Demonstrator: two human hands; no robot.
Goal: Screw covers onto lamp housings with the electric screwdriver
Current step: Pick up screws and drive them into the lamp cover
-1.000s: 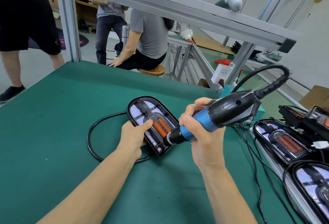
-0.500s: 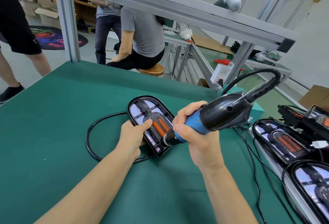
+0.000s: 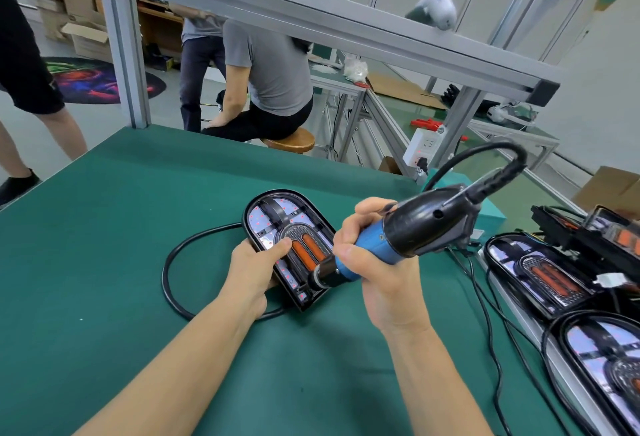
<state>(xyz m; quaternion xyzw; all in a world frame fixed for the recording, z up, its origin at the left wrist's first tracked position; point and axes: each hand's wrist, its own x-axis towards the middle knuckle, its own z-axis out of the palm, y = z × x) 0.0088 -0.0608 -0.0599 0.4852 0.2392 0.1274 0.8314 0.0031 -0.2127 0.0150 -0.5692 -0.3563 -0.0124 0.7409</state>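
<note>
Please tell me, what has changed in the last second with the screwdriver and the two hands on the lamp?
The right hand has slid the electric screwdriver toward the person, along the lamp housing, so the tip now stands near the housing's near corner. Nothing was taken or released. The left hand still presses on the housing's left edge, and the black cable lies looped on the green table as before.

Green mat bench (image 3: 104, 297), pretty roomy. One lamp (image 3: 277, 227) lies flat near the middle, its black cable (image 3: 173, 262) looped on the mat to the left. More lamps (image 3: 540, 273) lie along the right edge, thin wires (image 3: 485, 297) trailing beside them.
</note>
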